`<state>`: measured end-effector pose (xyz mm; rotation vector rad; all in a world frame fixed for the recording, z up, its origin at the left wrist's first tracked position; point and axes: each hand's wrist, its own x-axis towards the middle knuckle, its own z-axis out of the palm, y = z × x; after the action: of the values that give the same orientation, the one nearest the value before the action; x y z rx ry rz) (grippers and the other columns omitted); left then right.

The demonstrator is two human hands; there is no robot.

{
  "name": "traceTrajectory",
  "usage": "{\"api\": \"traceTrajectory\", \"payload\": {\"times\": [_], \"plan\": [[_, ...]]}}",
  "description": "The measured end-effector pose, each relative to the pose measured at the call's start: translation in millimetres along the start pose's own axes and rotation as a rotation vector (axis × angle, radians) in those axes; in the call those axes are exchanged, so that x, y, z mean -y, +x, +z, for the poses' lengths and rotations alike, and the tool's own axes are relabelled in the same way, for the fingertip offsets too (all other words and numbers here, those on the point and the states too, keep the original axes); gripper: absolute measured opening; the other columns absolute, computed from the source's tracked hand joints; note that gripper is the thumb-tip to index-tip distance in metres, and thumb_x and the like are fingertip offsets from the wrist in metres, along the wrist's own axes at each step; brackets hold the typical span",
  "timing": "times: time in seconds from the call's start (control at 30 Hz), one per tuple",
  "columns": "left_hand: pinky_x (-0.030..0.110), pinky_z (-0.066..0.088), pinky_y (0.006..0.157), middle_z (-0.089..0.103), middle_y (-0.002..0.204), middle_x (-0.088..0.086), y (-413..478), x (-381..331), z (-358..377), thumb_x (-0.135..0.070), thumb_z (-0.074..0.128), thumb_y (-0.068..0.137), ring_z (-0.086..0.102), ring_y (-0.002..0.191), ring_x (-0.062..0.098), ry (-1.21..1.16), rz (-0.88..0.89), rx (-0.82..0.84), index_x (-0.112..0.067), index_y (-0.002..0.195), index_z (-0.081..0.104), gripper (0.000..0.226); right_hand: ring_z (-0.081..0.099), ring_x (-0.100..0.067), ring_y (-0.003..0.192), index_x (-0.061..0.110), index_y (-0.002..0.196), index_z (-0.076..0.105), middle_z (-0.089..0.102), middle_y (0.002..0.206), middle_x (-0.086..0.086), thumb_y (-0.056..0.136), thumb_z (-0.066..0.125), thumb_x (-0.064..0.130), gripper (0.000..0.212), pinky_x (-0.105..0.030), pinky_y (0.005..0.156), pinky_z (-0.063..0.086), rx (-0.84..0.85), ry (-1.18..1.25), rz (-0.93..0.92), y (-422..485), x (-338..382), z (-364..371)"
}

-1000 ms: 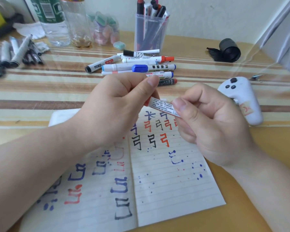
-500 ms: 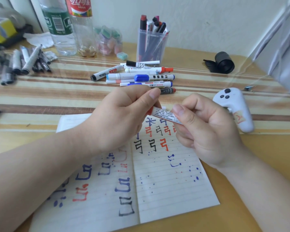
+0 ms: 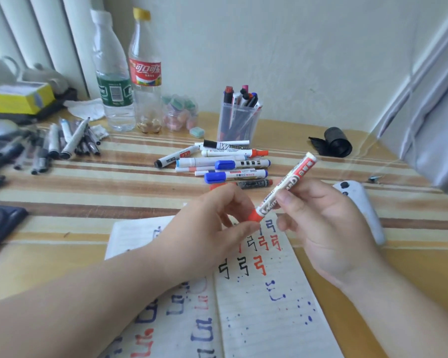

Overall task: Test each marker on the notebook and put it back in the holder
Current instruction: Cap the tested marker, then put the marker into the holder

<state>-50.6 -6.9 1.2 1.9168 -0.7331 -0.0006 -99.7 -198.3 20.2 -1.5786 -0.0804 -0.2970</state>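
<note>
The marker [image 3: 287, 187], white-barrelled with red print and a red cap at its lower end, is held in the air above the top edge of the notebook [image 3: 269, 319], tilted so that the cap points down and left and the white butt end points up and right. The right hand [image 3: 329, 228] has its grip closed round the middle of the barrel, thumb on the near side and fingers curled behind. The left hand [image 3: 217, 220] meets the marker at the cap, its grip narrowed to a pinch of thumb and fingertips on the red end. The notebook lies open on the tabletop [image 3: 114, 182] under both wrists, its lined pages covered with test strokes and dots in black, red and blue. Beyond the hands a loose bunch of markers [image 3: 228, 161] lies flat on the striped surface, with blue, red and black caps. Just behind them stands the clear holder [image 3: 239, 117], upright, with several markers in it. To the left of the holder are a small jar of pastel erasers [image 3: 180, 112], a cola bottle [image 3: 145, 73] and a water bottle [image 3: 114, 86], and farther left a heap of dark pens [image 3: 62, 143]. A white controller [image 3: 360, 202] lies partly hidden behind the right hand, and a black roll [image 3: 334, 142] lies near the wall.
</note>
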Motion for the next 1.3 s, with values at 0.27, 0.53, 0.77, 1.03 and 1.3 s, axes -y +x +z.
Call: {"api": "traceTrajectory", "payload": {"times": [0.27,0.53,0.77,1.03,1.3], "plan": [[0.027,0.047,0.073,0.061,0.087,-0.018,6.1,2.4,-12.3,-0.048,0.049,0.099,0.057,0.078,0.004,-0.102,-0.097,-0.324,-0.033,0.093,0.056,0.018,0.069,-0.010,0.078,0.028,0.113,0.058,0.074,0.089,0.003,0.091,0.069,0.001,0.036,-0.025,0.064,0.053,-0.013,-0.348,-0.247,6.8,28.2,21.7],[0.030,0.045,0.064,0.062,0.081,-0.011,12.8,7.7,-12.9,-0.039,0.058,0.097,0.056,0.066,0.005,-0.087,-0.219,-0.403,-0.032,0.088,0.054,0.013,0.073,-0.027,0.074,0.053,0.133,0.041,0.071,0.077,-0.005,0.084,0.072,0.018,0.067,-0.050,0.067,0.059,-0.089,-0.534,-0.376,71.7,43.9,9.5],[0.020,0.040,0.057,0.060,0.083,-0.017,15.7,14.5,-9.3,-0.030,0.061,0.094,0.055,0.063,0.005,-0.033,-0.243,-0.364,-0.035,0.083,0.055,0.014,0.070,-0.019,0.069,0.031,0.132,0.048,0.066,0.076,0.004,0.087,0.065,0.014,0.051,-0.041,0.069,0.060,-0.406,-0.620,-0.559,195.6,56.1,3.6],[0.020,0.042,0.063,0.058,0.082,-0.013,16.0,18.0,-9.1,-0.024,0.060,0.091,0.056,0.070,0.006,-0.004,-0.221,-0.328,-0.035,0.082,0.054,0.015,0.055,0.006,0.062,0.021,0.131,0.056,0.056,0.074,0.015,0.091,0.059,0.011,0.041,-0.013,0.071,0.047,-0.457,-0.644,-0.623,262.2,33.6,30.4],[0.018,0.038,0.064,0.057,0.087,-0.018,15.5,15.4,-10.4,-0.026,0.058,0.090,0.054,0.074,0.005,0.053,-0.208,-0.308,-0.036,0.081,0.053,0.014,0.064,-0.025,0.116,0.013,0.118,0.074,0.073,0.120,-0.007,0.096,0.048,0.018,0.034,-0.031,0.097,0.049,-0.154,-1.023,-0.158,263.7,15.2,29.4]]}}
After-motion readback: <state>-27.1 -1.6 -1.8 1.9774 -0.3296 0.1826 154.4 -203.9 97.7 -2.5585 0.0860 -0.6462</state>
